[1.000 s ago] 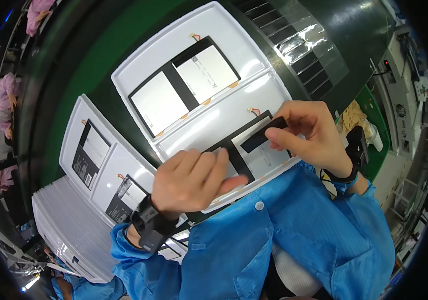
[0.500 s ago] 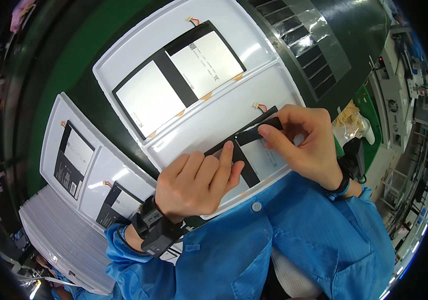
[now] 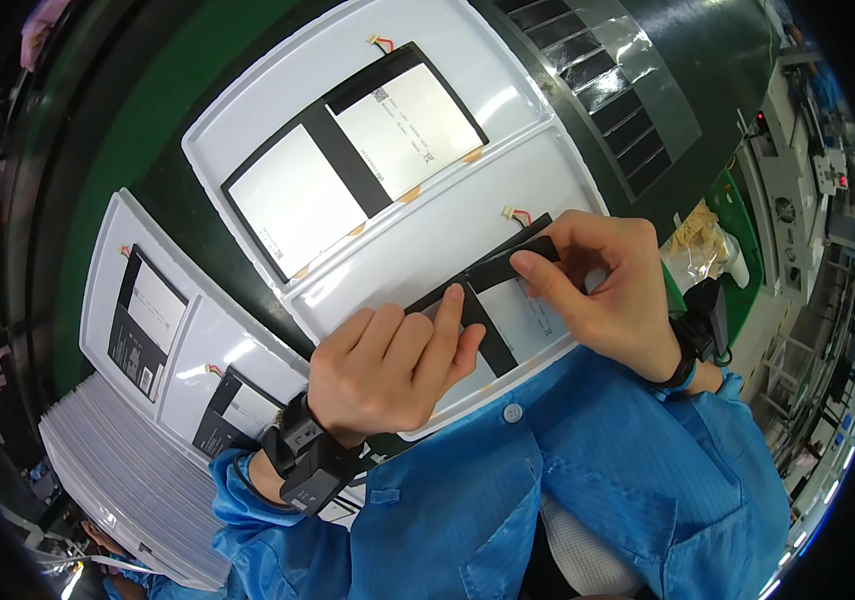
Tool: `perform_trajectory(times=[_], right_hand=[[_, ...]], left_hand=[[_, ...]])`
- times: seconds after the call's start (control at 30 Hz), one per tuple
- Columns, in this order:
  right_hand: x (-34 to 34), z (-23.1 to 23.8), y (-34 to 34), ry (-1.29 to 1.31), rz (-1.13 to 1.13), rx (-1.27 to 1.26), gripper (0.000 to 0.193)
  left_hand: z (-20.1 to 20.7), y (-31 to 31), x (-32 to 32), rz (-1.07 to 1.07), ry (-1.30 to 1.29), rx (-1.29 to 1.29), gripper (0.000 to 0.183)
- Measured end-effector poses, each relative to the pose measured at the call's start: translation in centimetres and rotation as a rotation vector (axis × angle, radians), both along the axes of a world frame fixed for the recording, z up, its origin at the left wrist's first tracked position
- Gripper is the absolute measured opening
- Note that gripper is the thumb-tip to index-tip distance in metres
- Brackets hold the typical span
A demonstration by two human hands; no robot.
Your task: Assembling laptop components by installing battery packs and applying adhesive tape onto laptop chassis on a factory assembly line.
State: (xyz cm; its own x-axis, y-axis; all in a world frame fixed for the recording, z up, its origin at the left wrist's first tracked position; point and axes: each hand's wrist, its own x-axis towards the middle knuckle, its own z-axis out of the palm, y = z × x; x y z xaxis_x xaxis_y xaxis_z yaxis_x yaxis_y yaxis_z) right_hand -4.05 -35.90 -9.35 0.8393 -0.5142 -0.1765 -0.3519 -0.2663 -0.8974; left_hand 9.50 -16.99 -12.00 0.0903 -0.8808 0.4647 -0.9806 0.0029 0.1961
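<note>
A flat battery pack (image 3: 515, 315) with white cells and black edging lies in the near compartment of the white tray (image 3: 403, 245), a connector with red leads at its far edge. My right hand (image 3: 616, 290) pinches the end of a black tape strip (image 3: 506, 266) between thumb and fingers, over the pack's right part. My left hand (image 3: 380, 375) presses its index fingertip on the black far edge by the strip's left end. Its thumb is stretched out and its other fingers are curled, gripping nothing. My hands hide the pack's left part and right end.
Another battery pack (image 3: 353, 180) lies in the tray's far compartment. At the left, a second white tray (image 3: 193, 375) holds two packs, beside a stack of white trays (image 3: 133, 480). A clear sheet with black strips (image 3: 613, 95) lies far right, near a green bin (image 3: 748, 235).
The tape strip lies lower and flatter along the pack's far edge, its shiny fold gone. My right hand has shifted slightly left; my left hand has barely moved.
</note>
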Motion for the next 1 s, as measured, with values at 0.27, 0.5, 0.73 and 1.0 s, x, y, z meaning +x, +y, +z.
perform_trajectory(times=[0.27, 0.5, 0.73, 1.0], right_hand=[[0.02, 0.08, 0.19, -0.002, -0.043, 0.002, 0.016], [0.05, 0.02, 0.17, 0.037, -0.032, -0.019, 0.016], [0.51, -0.56, -0.12, -0.044, 0.056, -0.382, 0.025], [0.46, -0.52, -0.12, -0.028, 0.091, -0.428, 0.026]], left_hand=[[0.13, 0.09, -0.14, 0.006, -0.038, 0.034, 0.031], [0.26, -0.22, -0.27, 0.01, 0.001, 0.107, 0.039], [0.39, -0.21, -0.24, 0.01, 0.024, 0.14, 0.039], [0.4, -0.11, -0.23, 0.016, 0.021, 0.16, 0.038]])
